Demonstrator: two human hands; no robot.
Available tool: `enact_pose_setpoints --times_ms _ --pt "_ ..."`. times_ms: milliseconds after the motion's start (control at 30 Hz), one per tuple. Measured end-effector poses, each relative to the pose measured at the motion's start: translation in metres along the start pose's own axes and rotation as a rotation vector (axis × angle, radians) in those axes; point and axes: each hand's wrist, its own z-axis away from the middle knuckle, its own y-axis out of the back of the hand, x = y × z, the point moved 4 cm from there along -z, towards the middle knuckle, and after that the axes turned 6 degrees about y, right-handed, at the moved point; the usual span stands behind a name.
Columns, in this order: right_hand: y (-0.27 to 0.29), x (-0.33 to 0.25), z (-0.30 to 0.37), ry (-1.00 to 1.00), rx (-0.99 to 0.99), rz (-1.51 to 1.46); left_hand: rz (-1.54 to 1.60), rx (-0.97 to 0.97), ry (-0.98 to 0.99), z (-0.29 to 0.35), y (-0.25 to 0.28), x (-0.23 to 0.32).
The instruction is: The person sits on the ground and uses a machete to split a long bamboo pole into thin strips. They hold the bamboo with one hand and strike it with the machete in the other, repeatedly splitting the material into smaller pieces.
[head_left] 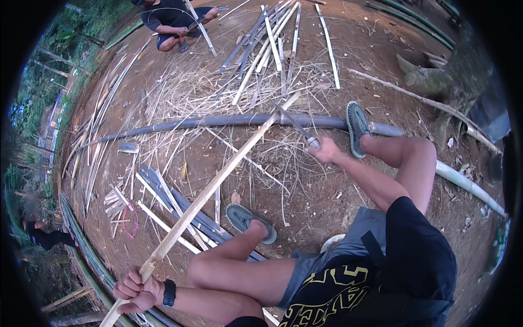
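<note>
My left hand (137, 290) is wrapped round the lower part of a long pale bamboo strip (204, 196). The strip slants up and away to the right, and its far end lies across a dark bamboo pole (218, 121) on the ground. My right hand (326, 150) grips the handle of a long knife (294, 121). The knife's blade reaches up and left to the strip's far end, where it meets or overlaps the strip; whether it cuts into it I cannot tell.
Split bamboo strips (269, 41) lie in a heap ahead, with thin shavings (185, 95) around the pole. More strips (188, 210) lie by my left foot. A tree trunk (457, 76) stands at the right. Another person (174, 22) squats at the far left, holding a strip.
</note>
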Motion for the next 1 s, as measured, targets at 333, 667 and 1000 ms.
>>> enact_pose_setpoints --times_ms 333,667,1000 --pt "-0.002 -0.226 0.129 1.098 -0.029 -0.083 0.037 -0.138 0.062 -0.003 -0.026 -0.007" --pt "0.020 -0.180 0.083 0.641 -0.108 0.164 0.088 -0.126 0.102 0.001 -0.028 -0.024" --pt "0.039 -0.103 0.031 0.261 -0.160 0.240 0.040 -0.038 0.040 0.003 -0.016 -0.014"
